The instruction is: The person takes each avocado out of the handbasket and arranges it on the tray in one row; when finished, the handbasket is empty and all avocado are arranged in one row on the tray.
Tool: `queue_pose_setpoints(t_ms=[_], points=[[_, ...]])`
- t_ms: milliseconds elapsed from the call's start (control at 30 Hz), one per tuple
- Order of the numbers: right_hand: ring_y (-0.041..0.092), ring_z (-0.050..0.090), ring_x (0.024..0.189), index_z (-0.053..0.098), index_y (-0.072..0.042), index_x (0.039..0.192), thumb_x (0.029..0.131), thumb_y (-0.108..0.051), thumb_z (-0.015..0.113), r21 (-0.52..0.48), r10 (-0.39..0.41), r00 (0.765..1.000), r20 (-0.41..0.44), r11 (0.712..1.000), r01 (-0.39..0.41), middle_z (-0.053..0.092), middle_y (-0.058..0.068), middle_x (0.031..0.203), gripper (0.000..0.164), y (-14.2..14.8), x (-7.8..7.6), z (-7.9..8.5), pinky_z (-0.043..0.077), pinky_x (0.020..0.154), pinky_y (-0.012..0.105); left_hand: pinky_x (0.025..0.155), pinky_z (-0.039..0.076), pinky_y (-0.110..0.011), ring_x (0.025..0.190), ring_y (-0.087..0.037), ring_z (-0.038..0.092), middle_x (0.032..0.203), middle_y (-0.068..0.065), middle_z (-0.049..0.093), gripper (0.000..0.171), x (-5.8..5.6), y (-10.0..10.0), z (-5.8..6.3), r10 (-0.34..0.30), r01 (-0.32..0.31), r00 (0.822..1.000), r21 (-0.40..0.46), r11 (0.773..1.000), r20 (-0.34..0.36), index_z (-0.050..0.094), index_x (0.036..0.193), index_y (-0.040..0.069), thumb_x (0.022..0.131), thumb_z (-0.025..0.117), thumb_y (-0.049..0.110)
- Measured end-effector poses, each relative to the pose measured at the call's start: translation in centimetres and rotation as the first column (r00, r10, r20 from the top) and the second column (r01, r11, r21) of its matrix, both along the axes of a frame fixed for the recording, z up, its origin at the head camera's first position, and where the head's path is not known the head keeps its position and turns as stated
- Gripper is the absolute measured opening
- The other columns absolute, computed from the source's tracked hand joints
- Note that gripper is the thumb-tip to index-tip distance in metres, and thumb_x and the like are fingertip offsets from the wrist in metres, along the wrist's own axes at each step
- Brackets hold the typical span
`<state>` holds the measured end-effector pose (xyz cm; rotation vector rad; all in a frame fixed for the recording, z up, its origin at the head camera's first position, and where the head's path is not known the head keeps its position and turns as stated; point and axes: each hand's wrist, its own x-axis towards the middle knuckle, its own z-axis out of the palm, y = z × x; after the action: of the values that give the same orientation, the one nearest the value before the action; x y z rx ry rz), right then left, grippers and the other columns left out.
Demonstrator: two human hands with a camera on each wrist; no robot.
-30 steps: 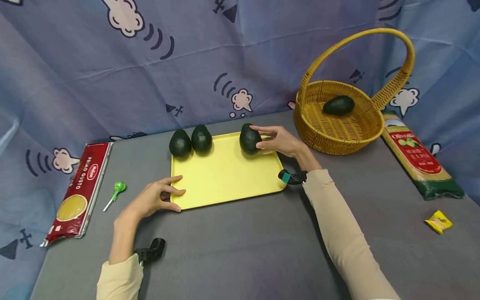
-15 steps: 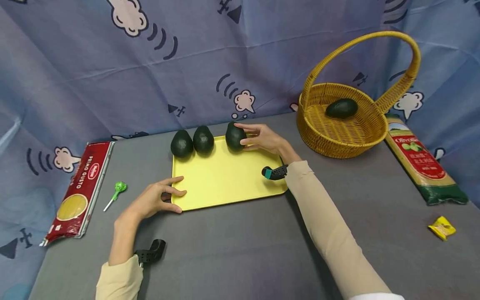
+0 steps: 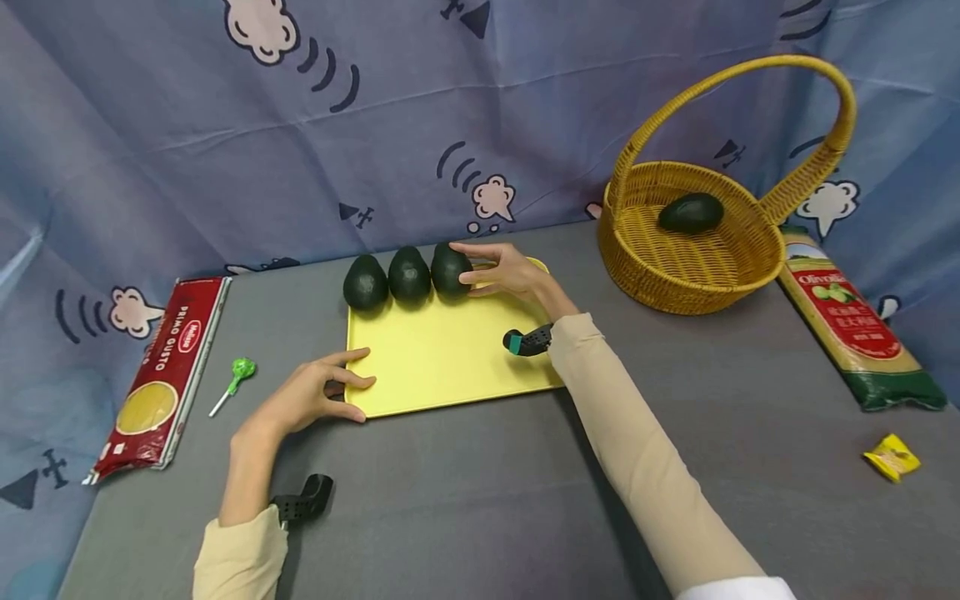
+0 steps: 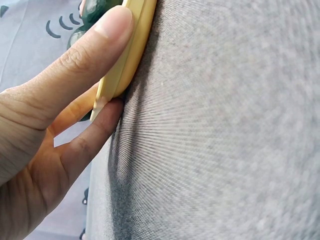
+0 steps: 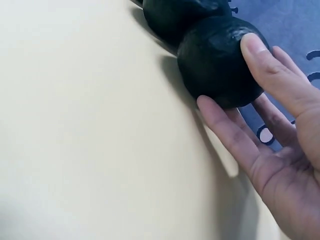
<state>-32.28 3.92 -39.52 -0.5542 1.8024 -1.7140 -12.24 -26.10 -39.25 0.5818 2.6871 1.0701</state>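
Observation:
My right hand [image 3: 512, 273] grips a dark green avocado [image 3: 447, 272] at the back of the yellow tray [image 3: 450, 358]. In the right wrist view the thumb lies on top of that avocado [image 5: 215, 65] and the fingers reach along its side. It stands right beside two more avocados, a middle one [image 3: 409, 277] and a left one [image 3: 366, 285], in a row along the tray's back edge. At the near left corner my left hand [image 3: 311, 393] holds the tray; the left wrist view has its thumb over the rim [image 4: 137, 45] and a fingertip at the underside.
A wicker basket [image 3: 618, 271] with a tall handle stands back right, one avocado [image 3: 692, 213] inside. Beside it lies an Olivoilà packet [image 3: 862, 325], with a yellow wrapped candy [image 3: 892, 457] nearer. On the left are a red pasta packet [image 3: 161, 375] and a green lollipop [image 3: 240, 371].
My right hand has moved left along the tray's back with the avocado, bringing it beside the other two. The left hand has stayed at the tray corner.

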Motion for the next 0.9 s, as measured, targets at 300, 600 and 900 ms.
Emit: queue_pose_setpoints(t_ms=[300,600,900], points=[[0.031,0.038,0.135,0.041,-0.011,0.147,0.09,0.006,0.061,-0.016,-0.072,0.997,0.022,0.997,0.072,0.032,0.015,0.152,0.063,0.0,0.1,-0.1,0.052,0.09,0.047,0.089,0.053,-0.039,0.125,-0.037,0.048,0.142,-0.021,0.045,0.046,-0.2,0.2,0.1,0.007,-0.007,1.0,-0.012,1.0,0.0,0.071,0.113,0.0,0.07,0.084,0.012],[0.035,0.046,0.128,0.04,-0.007,0.146,0.089,0.01,0.061,-0.073,-0.098,0.994,0.057,0.992,0.102,0.04,0.017,0.147,0.063,0.7,0.3,-0.4,0.051,0.093,0.048,0.09,0.052,-0.039,0.127,-0.04,0.045,0.142,-0.023,0.045,0.046,-0.1,0.2,0.1,0.0,0.0,1.0,-0.004,1.0,0.007,0.07,0.113,-0.001,0.07,0.083,0.011],[0.038,0.045,0.127,0.041,-0.003,0.145,0.09,0.01,0.059,-0.093,-0.156,0.984,0.086,0.982,0.164,0.04,0.019,0.147,0.059,1.9,0.5,-0.3,0.048,0.095,0.05,0.091,0.052,-0.039,0.127,-0.039,0.045,0.143,-0.022,0.044,0.047,0.0,0.0,0.0,0.001,-0.001,1.0,-0.005,1.0,0.017,0.07,0.114,-0.001,0.07,0.083,0.011]])
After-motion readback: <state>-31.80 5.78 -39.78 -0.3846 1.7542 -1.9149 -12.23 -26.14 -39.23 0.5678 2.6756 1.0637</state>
